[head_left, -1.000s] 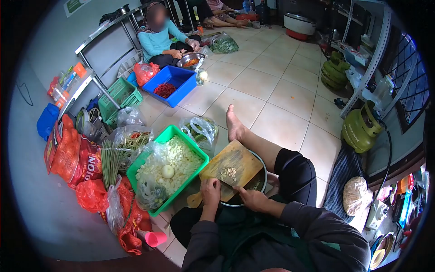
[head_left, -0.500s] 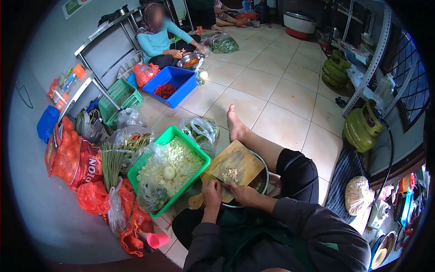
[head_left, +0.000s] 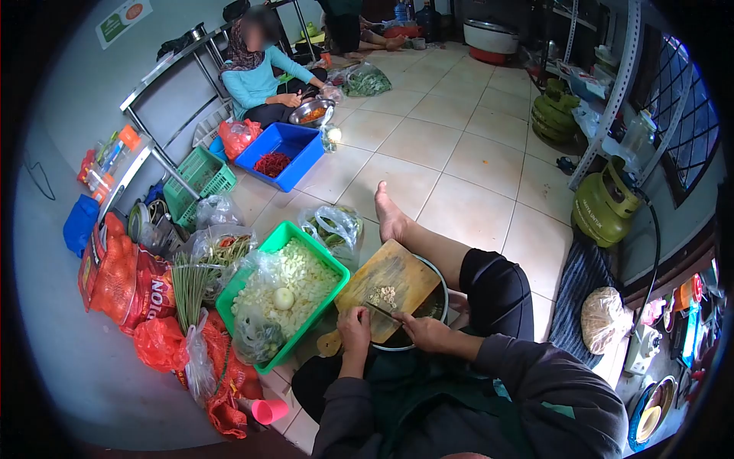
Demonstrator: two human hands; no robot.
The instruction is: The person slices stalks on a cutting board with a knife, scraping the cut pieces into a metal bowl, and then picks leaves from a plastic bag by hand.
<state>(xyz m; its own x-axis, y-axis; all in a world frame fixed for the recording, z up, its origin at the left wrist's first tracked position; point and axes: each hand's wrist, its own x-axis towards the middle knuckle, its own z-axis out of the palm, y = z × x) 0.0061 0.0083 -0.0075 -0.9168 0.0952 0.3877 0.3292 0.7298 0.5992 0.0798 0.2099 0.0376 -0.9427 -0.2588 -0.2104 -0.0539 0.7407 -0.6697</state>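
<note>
1. The right hand is closed around the handle of a knife, over the board's near edge; the blade points toward the left hand.
2. The left hand, at the board's left corner, has its fingers bent and bunched; whether they pinch anything, I cannot tell. A slip of the blade could nick these fingers, since its tip lies so close to them.
3. Pale cut pieces lie loose on the board, inward from its near edge. A sweep of the knife or sleeve could push them off.
4. The board sits across a basin, whose rim shows past the board's right corner. Uneven pressure near an edge might tip or slide it.
5. Left of the board, a green tray carries chopped white pieces, with an onion near its middle.
6. Farther off, red strands lie in the near corner of a blue tub.
7. Beyond, a seated person works beside a bowl.
</note>
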